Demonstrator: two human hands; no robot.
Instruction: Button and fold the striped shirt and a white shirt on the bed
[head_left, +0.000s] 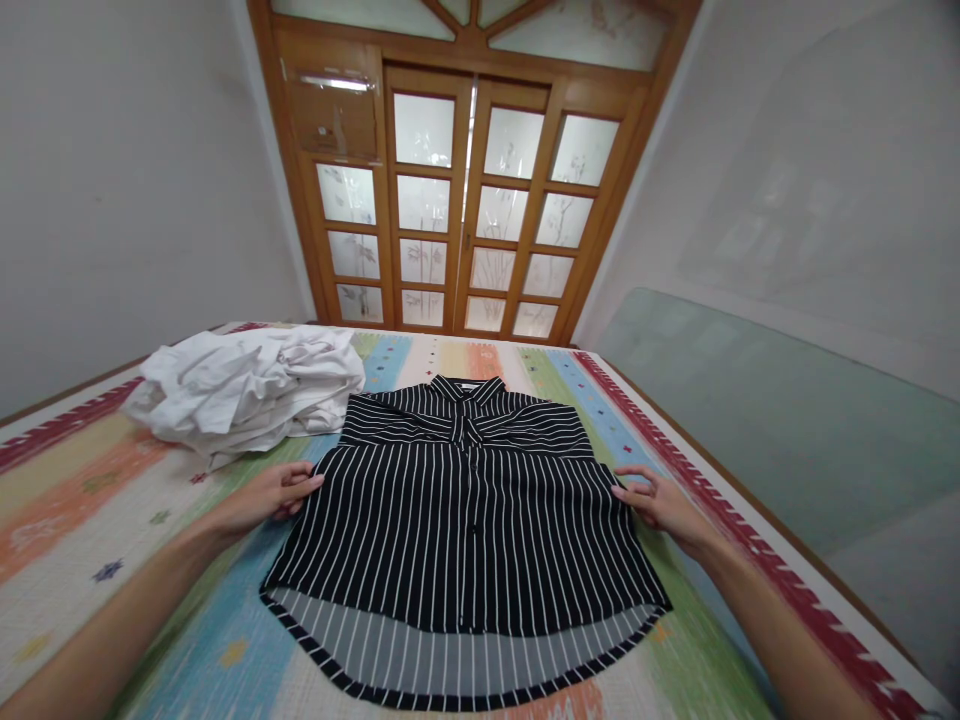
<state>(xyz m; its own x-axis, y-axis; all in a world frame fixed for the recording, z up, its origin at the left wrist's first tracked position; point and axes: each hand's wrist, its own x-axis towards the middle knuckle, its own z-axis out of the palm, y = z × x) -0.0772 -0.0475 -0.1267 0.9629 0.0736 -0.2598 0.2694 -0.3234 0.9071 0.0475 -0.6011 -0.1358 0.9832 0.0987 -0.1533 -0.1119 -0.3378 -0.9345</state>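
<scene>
A black shirt with white stripes lies front up before me, its collar away from me and its curved hem towards me. Its sleeves are folded across the chest. My left hand pinches the shirt's left side edge between thumb and fingers. On the opposite side edge, at about the same height, my right hand has a like pinch. Below the front hem, the paler inside of the back panel shows.
A heap of white cloth lies to the left of the shirt. Underneath is a colourful striped cover. Walls flank both sides, with a pale green panel at right. Wooden glazed doors stand beyond.
</scene>
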